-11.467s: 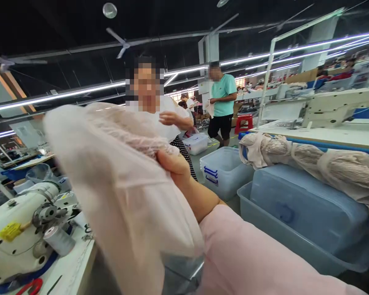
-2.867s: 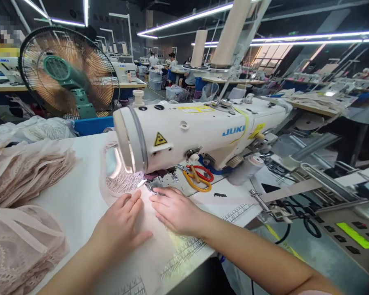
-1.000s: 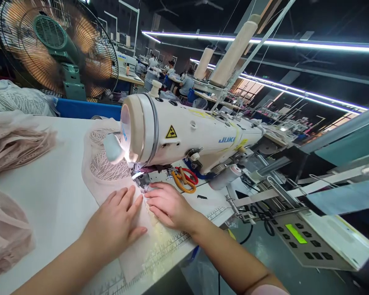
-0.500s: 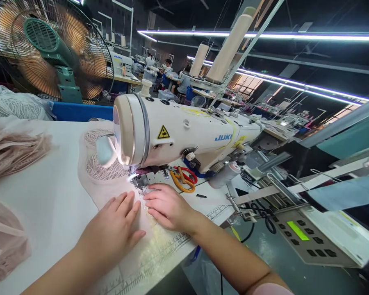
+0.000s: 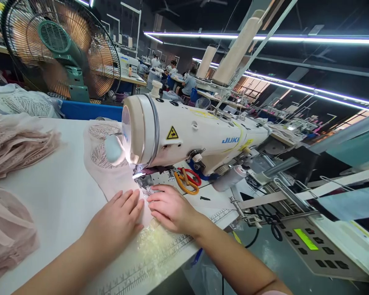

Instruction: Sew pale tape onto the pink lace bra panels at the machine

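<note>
My left hand (image 5: 118, 219) lies flat, fingers stretched out, on a pale pink lace fabric piece (image 5: 107, 172) that runs under the head of a white JUKI sewing machine (image 5: 190, 133). My right hand (image 5: 169, 207) rests flat beside it, fingertips pointing at the presser foot (image 5: 140, 177). Both hands press the fabric down on the white table (image 5: 61, 196) just in front of the needle. The fabric's far end shows lace patterning behind the machine head.
Stacks of pink lace pieces (image 5: 15, 143) lie at the table's left. Orange and red scissors (image 5: 187, 180) lie under the machine arm. A standing fan (image 5: 60, 49) is behind, a control panel (image 5: 310, 243) at right, thread cones (image 5: 233, 49) above. People work at distant tables.
The fabric has fed farther back under the presser foot, and less of it lies before my hands. My hands stay flat on it. The view has shifted slightly.
</note>
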Available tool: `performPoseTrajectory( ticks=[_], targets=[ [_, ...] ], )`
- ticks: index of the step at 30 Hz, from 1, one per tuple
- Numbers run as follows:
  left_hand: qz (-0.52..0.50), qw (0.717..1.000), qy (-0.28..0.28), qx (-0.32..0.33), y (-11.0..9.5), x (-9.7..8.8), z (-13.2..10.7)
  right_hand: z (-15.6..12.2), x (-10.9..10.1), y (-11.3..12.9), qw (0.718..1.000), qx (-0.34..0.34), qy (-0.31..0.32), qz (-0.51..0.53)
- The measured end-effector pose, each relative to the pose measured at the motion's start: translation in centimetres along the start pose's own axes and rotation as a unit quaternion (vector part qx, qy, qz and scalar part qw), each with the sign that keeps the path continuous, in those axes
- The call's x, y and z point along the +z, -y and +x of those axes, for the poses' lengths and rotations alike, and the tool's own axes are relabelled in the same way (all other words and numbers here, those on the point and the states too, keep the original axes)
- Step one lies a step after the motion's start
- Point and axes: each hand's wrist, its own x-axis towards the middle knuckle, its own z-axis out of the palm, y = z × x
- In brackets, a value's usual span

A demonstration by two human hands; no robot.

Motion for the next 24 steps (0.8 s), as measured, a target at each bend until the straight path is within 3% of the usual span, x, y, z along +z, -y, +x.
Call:
performPoseTrajectory(
  ticks=[9, 14, 24],
  targets=[
    [-0.018, 1.0, 0.003, 0.006, -1.3, -0.2, -0.2, -0.4, -0.1, 0.3, 1.0, -0.006, 0.004, 0.008],
    [-0.059, 0.998, -0.004, -0.004, -1.5, -0.4, -0.3, -0.3, 0.0, 0.4, 0.999, 0.0, 0.038, 0.014],
    [-0.058, 0.996, -0.064, 0.008, 0.5, 0.4, -0.4, 0.1, 0.1, 0.4, 0.999, -0.003, 0.038, -0.011]
  ],
)
